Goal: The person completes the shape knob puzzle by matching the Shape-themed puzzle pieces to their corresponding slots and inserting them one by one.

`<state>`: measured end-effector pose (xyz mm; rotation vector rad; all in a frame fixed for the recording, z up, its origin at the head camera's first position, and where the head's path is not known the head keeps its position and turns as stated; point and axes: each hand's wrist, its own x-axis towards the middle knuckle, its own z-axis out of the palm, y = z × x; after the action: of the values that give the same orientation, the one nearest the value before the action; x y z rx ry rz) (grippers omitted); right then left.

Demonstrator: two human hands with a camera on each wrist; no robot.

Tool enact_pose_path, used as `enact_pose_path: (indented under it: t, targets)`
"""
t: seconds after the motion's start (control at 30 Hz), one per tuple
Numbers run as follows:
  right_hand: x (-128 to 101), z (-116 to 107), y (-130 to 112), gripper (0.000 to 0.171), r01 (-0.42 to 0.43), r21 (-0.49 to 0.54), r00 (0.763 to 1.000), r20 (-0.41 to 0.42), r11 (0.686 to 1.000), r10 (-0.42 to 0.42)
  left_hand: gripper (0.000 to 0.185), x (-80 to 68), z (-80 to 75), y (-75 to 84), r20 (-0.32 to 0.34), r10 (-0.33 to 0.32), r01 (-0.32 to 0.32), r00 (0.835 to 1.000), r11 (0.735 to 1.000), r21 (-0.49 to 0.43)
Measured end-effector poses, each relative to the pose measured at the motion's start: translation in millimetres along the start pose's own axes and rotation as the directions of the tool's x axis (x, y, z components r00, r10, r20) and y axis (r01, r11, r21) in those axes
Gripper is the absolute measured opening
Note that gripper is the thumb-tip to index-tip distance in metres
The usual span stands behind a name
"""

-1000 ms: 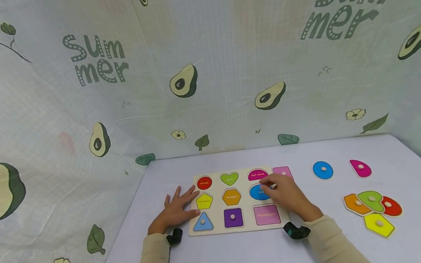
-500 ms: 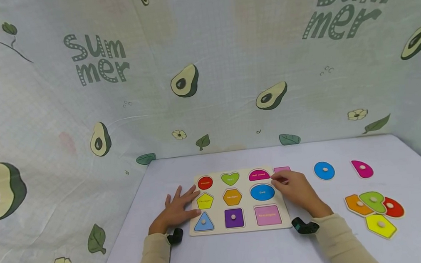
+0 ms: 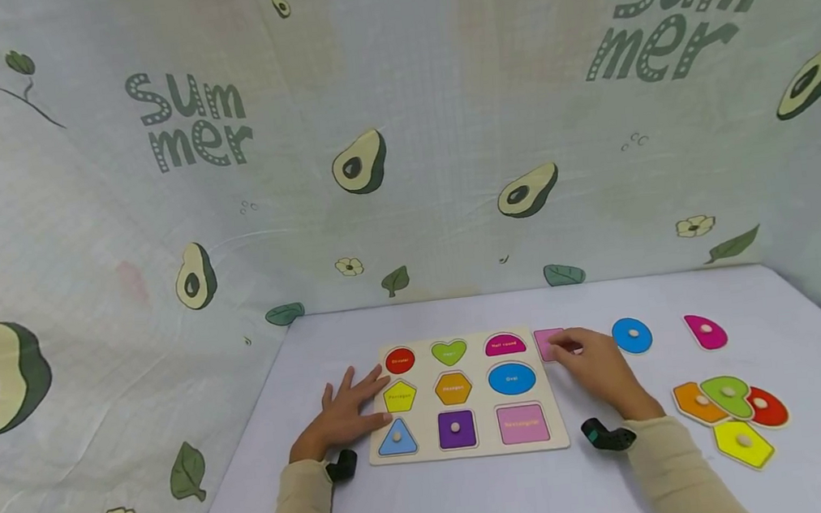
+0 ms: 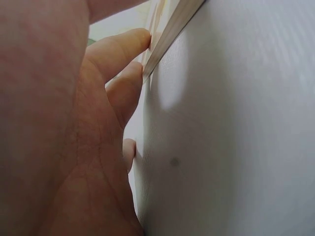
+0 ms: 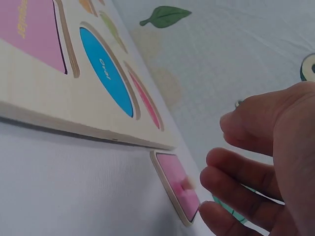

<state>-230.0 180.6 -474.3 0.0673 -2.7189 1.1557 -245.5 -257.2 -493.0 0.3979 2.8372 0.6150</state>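
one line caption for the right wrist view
Right hand reaching for a pink rectangular wooden piece beside the wooden shape puzzle board.

Head view high over puzzle board, wrist views table-level, close

The scene is lit brightly and evenly from above, with no glare. Only soft, faint shadows are seen under the puzzle board and the hands. The head view is sharp in the middle but is bent and stretched at its edges. In the left wrist view, the left hand is very close and blurred. In the right wrist view, the fingers are a little fuzzy.
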Motion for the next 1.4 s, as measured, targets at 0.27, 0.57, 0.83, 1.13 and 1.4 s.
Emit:
enact_pose_path:
  t: [0.27, 0.57, 0.83, 1.13, 1.4]
  targets:
    - [5.1, -0.1, 6.1, 0.034, -0.068, -0.035, 0.997, -0.032, 0.997, 0.067, 0.079, -1.2, -2.3, 0.7, 0.0, -0.008, 0.008, 1.0, 1.0, -0.007]
    - [11.5, 9.9, 20.4, 0.033, -0.054, -0.059, 0.997, -0.053, 0.997, 0.051, 0.079, -0.6, -1.7, 1.0, -0.005, -0.009, 0.009, 1.0, 1.0, -0.012]
    - [14.2, 19.6, 24.6, 0.04, -0.086, -0.098, 0.995, -0.061, 0.991, 0.08, 0.079, -0.8, 0.7, -0.1, 0.001, -0.014, 0.014, 1.0, 1.0, -0.008]
    - [16.5, 24.9, 20.7, 0.039, -0.143, -0.119, 0.986, -0.101, 0.983, 0.131, 0.079, -0.6, -1.3, 0.8, 0.0, -0.014, 0.014, 1.0, 1.0, 0.008]
    - [19.2, 28.3, 17.3, 0.036, -0.166, -0.114, 0.976, -0.161, 0.979, 0.147, 0.079, -0.5, -1.4, 1.8, 0.0, -0.01, 0.01, 1.0, 1.0, -0.008]
